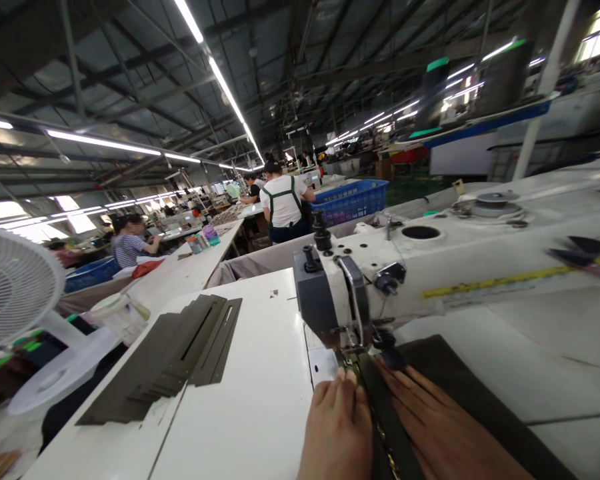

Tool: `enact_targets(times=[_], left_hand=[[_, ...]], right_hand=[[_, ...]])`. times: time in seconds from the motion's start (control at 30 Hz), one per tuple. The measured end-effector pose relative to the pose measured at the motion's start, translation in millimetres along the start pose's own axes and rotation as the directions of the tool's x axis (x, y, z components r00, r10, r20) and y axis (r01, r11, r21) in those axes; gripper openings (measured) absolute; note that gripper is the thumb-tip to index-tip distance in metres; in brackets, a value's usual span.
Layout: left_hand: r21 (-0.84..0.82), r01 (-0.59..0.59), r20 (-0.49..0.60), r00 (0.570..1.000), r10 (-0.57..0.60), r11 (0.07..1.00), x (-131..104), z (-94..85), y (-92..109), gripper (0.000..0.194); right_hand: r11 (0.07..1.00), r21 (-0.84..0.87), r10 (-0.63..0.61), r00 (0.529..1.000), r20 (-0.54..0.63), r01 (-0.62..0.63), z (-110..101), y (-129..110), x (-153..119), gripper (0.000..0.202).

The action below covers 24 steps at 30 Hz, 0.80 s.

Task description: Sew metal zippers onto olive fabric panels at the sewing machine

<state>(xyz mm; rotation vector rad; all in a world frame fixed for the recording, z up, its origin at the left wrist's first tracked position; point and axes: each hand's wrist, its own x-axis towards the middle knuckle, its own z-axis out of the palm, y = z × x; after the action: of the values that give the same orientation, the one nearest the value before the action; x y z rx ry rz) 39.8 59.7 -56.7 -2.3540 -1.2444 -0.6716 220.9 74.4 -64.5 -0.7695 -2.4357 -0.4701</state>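
Observation:
A dark olive fabric piece (445, 373) lies under the needle area of a white and grey sewing machine (320, 293). A zipper with gold-coloured teeth (381, 433) runs along it toward me. My left hand (340, 420) rests at the zipper's left edge, just in front of the presser foot, its fingers bent and close together; what they grip, if anything, is hidden. My right hand (430, 420) lies on the fabric right of the zipper, fingers stretched forward beside the foot.
Stacked olive fabric pieces (180, 353) lie on the white table (250, 387) at left. A white fan (20, 287) stands far left. Scissors (587, 257) are at right. Beyond are a blue crate (350, 200) and several people at work.

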Motion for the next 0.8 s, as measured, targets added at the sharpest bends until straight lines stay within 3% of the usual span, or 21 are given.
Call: enact_targets(times=[0.2, 0.33, 0.47, 0.6, 0.7, 0.8], left_hand=[[0.031, 0.0, -0.012, 1.0, 0.0, 1.0, 3, -2.1, -1, 0.023], [0.02, -0.062, 0.034, 0.998, 0.061, 0.998, 3, -3.9, -4, 0.018], [0.005, -0.047, 0.055, 0.997, 0.047, 0.999, 3, -2.0, -5, 0.018], [-0.028, 0.016, 0.124, 0.992, -0.013, 0.999, 5, -5.8, -5, 0.02], [-0.076, 0.1, 0.24, 0.968, -0.079, 0.992, 10, -14.7, -6, 0.023], [-0.094, 0.169, 0.291, 0.947, -0.135, 0.981, 17, -20.6, -6, 0.026]], right_hand=[[0.999, 0.045, 0.007, 1.0, 0.005, -0.008, 1, 0, 1, 0.064], [0.999, -0.043, -0.009, 0.998, -0.063, 0.006, 2, -1, 4, 0.066], [0.998, -0.068, -0.008, 0.998, -0.064, 0.003, 2, -4, 5, 0.06], [0.998, 0.003, 0.063, 0.998, -0.009, -0.063, 6, -6, 6, 0.054], [0.989, 0.081, 0.118, 0.991, 0.066, -0.123, 9, -5, 10, 0.054], [0.973, 0.147, 0.157, 0.978, 0.137, -0.177, 6, -2, 19, 0.052]])
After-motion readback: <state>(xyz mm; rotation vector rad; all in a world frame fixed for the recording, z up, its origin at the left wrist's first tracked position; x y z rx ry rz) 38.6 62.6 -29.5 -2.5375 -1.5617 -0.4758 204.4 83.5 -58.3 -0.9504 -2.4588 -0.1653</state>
